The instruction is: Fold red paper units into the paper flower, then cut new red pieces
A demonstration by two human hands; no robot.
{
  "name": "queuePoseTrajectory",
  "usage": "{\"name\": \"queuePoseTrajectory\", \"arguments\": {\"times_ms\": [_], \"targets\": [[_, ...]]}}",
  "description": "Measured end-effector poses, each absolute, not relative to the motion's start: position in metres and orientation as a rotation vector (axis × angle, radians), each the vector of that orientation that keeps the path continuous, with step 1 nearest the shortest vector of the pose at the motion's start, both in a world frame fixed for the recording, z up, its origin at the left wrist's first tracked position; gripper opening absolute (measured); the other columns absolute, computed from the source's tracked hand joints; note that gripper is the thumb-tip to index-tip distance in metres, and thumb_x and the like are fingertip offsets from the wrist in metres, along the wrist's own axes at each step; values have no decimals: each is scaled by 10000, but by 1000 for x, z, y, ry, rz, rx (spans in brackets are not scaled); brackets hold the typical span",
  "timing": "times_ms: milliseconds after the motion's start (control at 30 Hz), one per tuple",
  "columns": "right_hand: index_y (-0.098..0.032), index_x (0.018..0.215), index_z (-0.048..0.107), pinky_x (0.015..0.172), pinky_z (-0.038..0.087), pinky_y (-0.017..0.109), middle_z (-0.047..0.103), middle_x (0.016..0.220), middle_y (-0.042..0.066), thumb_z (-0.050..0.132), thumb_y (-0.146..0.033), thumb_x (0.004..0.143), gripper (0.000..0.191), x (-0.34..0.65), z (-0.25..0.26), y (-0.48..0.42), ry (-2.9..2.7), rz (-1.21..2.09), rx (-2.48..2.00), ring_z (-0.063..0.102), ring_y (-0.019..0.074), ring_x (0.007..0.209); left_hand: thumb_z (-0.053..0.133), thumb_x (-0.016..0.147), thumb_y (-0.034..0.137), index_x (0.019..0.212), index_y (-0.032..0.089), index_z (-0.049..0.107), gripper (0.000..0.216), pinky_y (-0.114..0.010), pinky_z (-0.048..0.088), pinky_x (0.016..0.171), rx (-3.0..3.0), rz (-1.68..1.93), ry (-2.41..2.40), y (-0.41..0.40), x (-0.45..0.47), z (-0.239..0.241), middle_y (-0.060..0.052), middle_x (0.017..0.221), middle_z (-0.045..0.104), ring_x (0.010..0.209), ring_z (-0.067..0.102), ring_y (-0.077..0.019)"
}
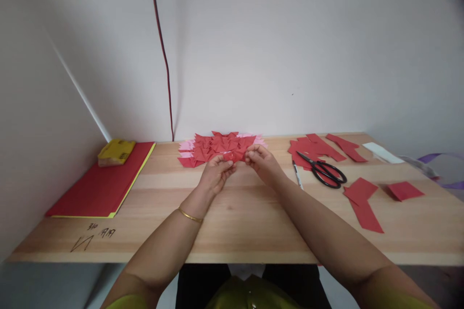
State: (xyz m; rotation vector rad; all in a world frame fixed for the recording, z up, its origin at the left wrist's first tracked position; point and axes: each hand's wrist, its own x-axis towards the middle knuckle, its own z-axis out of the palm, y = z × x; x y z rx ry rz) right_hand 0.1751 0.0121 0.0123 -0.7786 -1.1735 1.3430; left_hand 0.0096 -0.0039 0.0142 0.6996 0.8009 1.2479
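Note:
Both of my hands meet near the table's middle and pinch a small red folded paper piece (235,155) between them. My left hand (216,172), with a gold bangle at its wrist, grips the piece's left end between thumb and fingers. The right end is pinched by my right hand (262,160). Just behind lies a heap of pointed red folded papers (206,147), with pink folded papers (186,146) showing at its sides. The hands hide part of the held piece, and its exact fold cannot be made out.
Black-handled scissors (326,171) lie at right on red paper scraps (315,147), beside a pen (297,174). Nearer are more red pieces (362,198) and a folded red square (406,190). At left, a yellow packet (116,151) rests on large red sheets (97,188). A wall stands behind.

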Motion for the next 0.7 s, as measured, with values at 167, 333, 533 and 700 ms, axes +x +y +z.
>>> {"name": "queuePoseTrajectory", "arguments": {"times_ms": [167,333,533,700], "targets": [[-206,874,581,722,466,293,603,808,-4,691,-448,716,310,165,7,6,-1471,1280,-811,568,140,755,784,579,157,770,136,594,270,-282,494,758,682,1205,766,-7,13,13,-18,782,672,734,632,-117],[-194,848,580,678,462,289,610,791,14,618,-462,778,280,166,5,7,-1555,1159,-903,556,151,736,808,538,168,763,119,623,295,-273,472,685,768,1157,857,-9,16,12,-18,724,649,679,601,-114],[-190,761,513,552,363,255,512,656,-21,538,-411,838,235,168,5,6,-1777,973,-1010,462,118,591,805,537,167,790,134,593,331,-277,477,664,772,1121,834,-11,13,20,-13,759,646,666,618,-124],[-188,800,509,562,357,264,533,679,-9,513,-402,855,221,169,6,4,-1844,956,-1024,485,130,613,789,533,142,736,140,550,313,-251,475,617,803,1132,826,-8,7,19,19,650,609,597,593,-104]]}}
